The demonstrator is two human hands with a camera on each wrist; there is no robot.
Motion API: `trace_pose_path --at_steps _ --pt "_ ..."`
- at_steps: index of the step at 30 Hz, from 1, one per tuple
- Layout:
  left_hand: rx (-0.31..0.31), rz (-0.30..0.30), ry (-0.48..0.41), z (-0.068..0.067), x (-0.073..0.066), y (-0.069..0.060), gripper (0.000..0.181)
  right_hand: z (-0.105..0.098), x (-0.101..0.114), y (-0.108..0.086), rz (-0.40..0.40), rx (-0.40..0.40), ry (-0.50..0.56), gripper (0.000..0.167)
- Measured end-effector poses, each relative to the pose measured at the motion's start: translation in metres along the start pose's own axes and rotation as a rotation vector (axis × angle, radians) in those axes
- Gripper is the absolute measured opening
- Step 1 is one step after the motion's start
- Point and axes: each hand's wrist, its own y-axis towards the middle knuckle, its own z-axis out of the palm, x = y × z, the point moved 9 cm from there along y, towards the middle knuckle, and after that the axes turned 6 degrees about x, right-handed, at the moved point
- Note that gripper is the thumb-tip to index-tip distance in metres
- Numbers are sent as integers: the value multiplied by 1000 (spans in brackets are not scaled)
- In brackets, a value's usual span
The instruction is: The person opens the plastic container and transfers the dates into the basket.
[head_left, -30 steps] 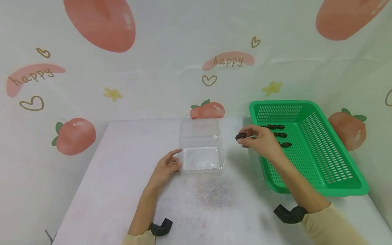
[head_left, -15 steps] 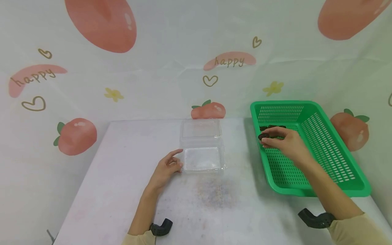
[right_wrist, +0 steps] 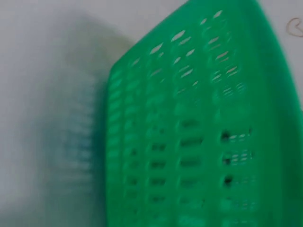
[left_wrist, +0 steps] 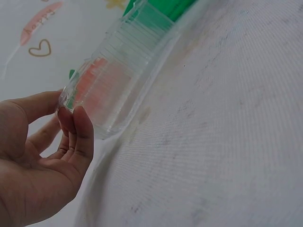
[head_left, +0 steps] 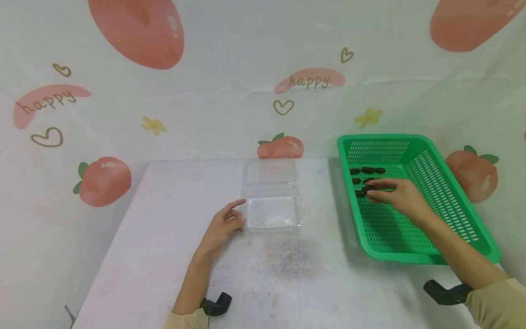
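Inside the green basket (head_left: 456, 201), my right hand (head_left: 404, 198) pinches a dark brown date (head_left: 367, 188) between thumb and fingers, low over the rows. Several more dark dates (head_left: 367, 170) lie in short rows along the basket's left part; the hand partly covers them. A clear plastic clamshell box (head_left: 271, 212) stands with its lid folded back at mid-table, nothing visible in it. My left hand (head_left: 222, 228) grips its left edge; the left wrist view shows the fingers and thumb around the rim (left_wrist: 64, 101). The right wrist view is blurred and shows only the basket's side wall.
The white table (head_left: 172, 196) runs back to a printed wall cloth (head_left: 213, 82). High slotted walls surround the basket at the right. Between box and basket lies a strip of bare tabletop.
My right hand, with the date, has moved right from beside the basket, over its left rim and down inside it. The left hand and the clamshell box have stayed in place.
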Motion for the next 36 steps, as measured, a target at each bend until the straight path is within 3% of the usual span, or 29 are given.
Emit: trace_pose_path --at_steps 5,13,19,29,34,36 --pt "-1 1 6 0 0 0 55 -2 -15 5 27 25 -35 56" --pt "-4 5 0 -1 0 0 55 -1 -32 11 -10 64 -73 46" --pt "2 11 -4 -2 1 1 56 5 -43 15 -7 100 -49 46" --pt "-1 1 -13 -2 0 -2 54 9 -52 16 56 100 -143 46" --pt "6 3 -14 -2 0 -2 55 12 -55 18 85 123 -108 47" --pt "5 7 -13 -3 0 -2 55 14 -58 19 112 143 -42 49"
